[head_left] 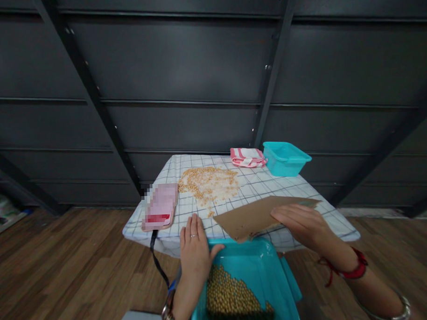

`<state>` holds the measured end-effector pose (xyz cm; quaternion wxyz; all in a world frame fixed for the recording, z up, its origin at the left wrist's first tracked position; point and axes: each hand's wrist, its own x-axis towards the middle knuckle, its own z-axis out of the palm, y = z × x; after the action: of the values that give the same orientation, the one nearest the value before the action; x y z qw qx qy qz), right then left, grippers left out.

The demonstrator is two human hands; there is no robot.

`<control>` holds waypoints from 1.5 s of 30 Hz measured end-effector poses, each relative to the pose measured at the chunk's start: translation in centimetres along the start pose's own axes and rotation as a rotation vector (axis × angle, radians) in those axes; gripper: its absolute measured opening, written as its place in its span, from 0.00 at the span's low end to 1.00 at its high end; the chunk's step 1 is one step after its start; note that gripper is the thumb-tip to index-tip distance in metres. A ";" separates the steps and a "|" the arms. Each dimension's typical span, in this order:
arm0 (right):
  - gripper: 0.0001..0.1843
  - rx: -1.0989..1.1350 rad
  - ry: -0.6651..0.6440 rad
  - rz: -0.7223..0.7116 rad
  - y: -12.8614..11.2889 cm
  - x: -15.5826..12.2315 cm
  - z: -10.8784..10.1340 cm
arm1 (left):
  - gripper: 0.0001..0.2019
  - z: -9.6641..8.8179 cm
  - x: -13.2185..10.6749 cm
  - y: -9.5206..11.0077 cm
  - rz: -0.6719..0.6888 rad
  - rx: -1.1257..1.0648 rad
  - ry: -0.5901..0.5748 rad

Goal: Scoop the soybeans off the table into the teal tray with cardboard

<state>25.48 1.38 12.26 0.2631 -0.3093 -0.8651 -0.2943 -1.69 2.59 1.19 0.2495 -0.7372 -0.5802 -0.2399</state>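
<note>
My right hand (301, 222) grips a flat piece of brown cardboard (252, 216), tilted over the table's near edge. My left hand (195, 247) lies on the cloth edge with fingers stretched out; its thumb is at the rim of a teal bin (262, 256). Inside that bin, below the table edge, is a heap of soybeans (232, 294). More soybeans (203, 174) lie scattered on the cloth, mixed with a pale, fine-grained material (221, 185). The cardboard's lower corner hangs just above the bin's far rim.
The table wears a white checked cloth (263, 188). A pink phone (162, 206) with a black strap lies at the left. At the back right are a folded pink-striped towel (247, 157) and a small teal basket (285, 160). Dark panels (182, 63) rise behind.
</note>
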 end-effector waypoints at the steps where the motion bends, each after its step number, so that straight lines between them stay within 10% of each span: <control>1: 0.15 0.010 0.004 -0.004 0.0 0.0 -0.1 | 0.44 0.1 0.0 0.0 -0.004 -0.007 -0.006; 45: 0.14 0.254 -0.006 -0.003 -0.5 0.6 -1.6 | 0.33 -0.3 0.2 0.0 -0.043 -0.082 -0.106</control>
<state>25.16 0.17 13.57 0.2971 -0.2731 -0.8967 -0.1818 -1.68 2.53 1.52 0.1827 -0.7459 -0.5981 -0.2292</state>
